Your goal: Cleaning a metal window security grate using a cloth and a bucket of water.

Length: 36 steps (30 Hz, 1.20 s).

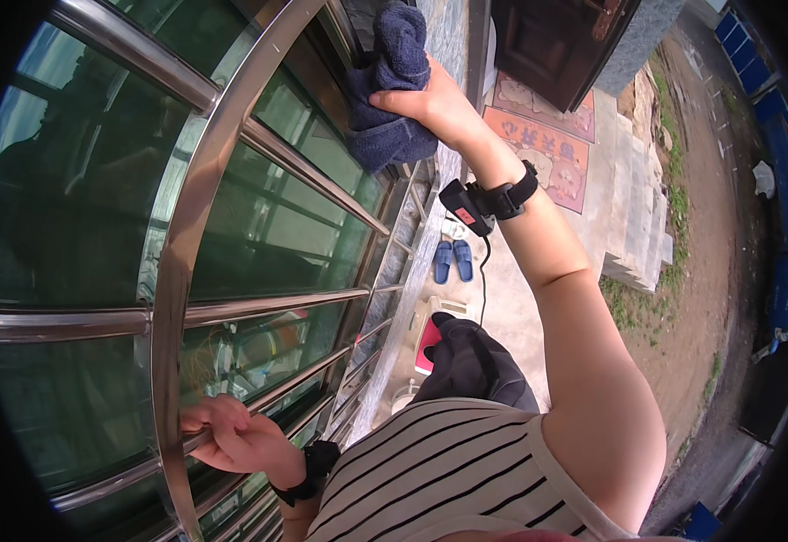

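My right hand grips a bunched dark blue towel at the upper part of the metal window guard. The cloth lies against the bars near the window's far frame, and hides part of them. Lower left, my left hand is closed around a horizontal metal bar of the guard, beside a broad upright metal strip. Behind the bars is greenish window glass with reflections in it. Each wrist wears a black strap; a small black device with a cable sits on the right one.
My feet stand on a red-topped stool above a concrete floor. Blue slippers lie ahead of it. Farther on are patterned doormats, an open dark door and concrete steps dropping to a dirt yard.
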### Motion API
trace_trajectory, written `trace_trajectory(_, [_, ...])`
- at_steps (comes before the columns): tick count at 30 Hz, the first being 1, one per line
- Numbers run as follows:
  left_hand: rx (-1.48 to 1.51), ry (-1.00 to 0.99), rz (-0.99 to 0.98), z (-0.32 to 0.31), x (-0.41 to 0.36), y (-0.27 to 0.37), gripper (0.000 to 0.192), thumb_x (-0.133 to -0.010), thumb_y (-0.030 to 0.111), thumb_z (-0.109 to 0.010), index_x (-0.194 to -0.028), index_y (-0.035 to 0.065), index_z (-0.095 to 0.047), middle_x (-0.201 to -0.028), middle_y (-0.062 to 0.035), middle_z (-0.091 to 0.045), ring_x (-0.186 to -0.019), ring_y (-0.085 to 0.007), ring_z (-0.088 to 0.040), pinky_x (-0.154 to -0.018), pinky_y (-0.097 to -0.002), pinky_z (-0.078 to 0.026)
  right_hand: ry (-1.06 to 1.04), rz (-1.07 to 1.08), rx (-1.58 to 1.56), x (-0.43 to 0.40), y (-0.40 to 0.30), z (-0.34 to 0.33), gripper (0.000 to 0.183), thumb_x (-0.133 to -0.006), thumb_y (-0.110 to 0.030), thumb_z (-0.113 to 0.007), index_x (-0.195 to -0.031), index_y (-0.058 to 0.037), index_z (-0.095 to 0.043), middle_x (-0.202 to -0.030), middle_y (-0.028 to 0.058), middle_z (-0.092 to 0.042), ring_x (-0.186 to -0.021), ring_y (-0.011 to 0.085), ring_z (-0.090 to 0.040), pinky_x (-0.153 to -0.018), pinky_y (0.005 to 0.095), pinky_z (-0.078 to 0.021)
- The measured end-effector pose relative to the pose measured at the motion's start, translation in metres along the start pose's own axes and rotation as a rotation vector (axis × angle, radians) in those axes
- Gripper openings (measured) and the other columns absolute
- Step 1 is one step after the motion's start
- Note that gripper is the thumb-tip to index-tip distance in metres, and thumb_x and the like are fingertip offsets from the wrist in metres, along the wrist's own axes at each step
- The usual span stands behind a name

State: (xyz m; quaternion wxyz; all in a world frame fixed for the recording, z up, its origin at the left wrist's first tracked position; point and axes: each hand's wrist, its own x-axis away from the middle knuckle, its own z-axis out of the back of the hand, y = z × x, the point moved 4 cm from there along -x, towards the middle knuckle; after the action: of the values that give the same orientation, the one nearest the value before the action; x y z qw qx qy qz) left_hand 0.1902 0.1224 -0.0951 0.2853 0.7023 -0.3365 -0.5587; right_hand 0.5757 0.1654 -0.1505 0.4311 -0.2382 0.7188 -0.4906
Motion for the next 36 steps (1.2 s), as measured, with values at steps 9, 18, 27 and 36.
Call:
trace_trajectory(9, [-0.047,0.005,-0.047,-0.004,0.002,0.005,0.015,-0.074,-0.008,-0.041,-0.086,0.0010,-0.043,-0.072,-0.0048,-0.040,-0.047,-0.0096,-0.029,-0.042,-0.0216,-0.022,-0.150,-0.550,0.814,0.063,0.160,0.009,0.044,-0.063,-0.030,-0.068,-0.101,-0.0090,-0.058,-0.096,0.0157,-0.063,-0.092,0.0336,-0.059,-0.082,0.0388,-0.0468])
trace_trajectory(18, [-0.069,0.005,-0.006,0.001,-0.003,0.007,0.022,-0.070,-0.008,-0.040,-0.091,-0.0040,-0.042,-0.058,-0.0037,-0.033,-0.045,-0.0094,-0.030,-0.041,-0.0214,-0.024,-0.621,0.130,1.337,0.051,0.196,0.043,0.047,-0.066,-0.014,-0.061,-0.112,-0.0174,-0.056,-0.119,-0.0010,-0.054,-0.104,0.0244,-0.051,-0.083,0.0338,-0.0478])
trace_trajectory(27, [0.043,-0.021,0.017,0.004,-0.002,0.009,0.018,-0.072,-0.012,-0.042,-0.084,0.0003,-0.044,-0.070,-0.0052,-0.040,-0.047,-0.0090,-0.030,-0.042,-0.0217,-0.024,-0.231,0.232,1.453,0.060,0.205,0.062,0.042,-0.074,-0.015,-0.056,-0.115,-0.0178,-0.054,-0.114,0.0008,-0.057,-0.092,0.0223,-0.054,-0.074,0.0330,-0.0499])
trace_trajectory(36, [-0.023,0.052,0.011,-0.001,-0.002,0.006,0.013,-0.066,-0.011,-0.042,-0.074,-0.0007,-0.039,-0.071,-0.0075,-0.038,-0.045,-0.0112,-0.030,-0.041,-0.0223,-0.022,0.255,-0.666,0.636,0.160,0.238,0.086,0.043,-0.064,-0.018,-0.065,-0.103,-0.0031,-0.058,-0.094,0.0201,-0.063,-0.087,0.0340,-0.062,-0.080,0.0398,-0.0475])
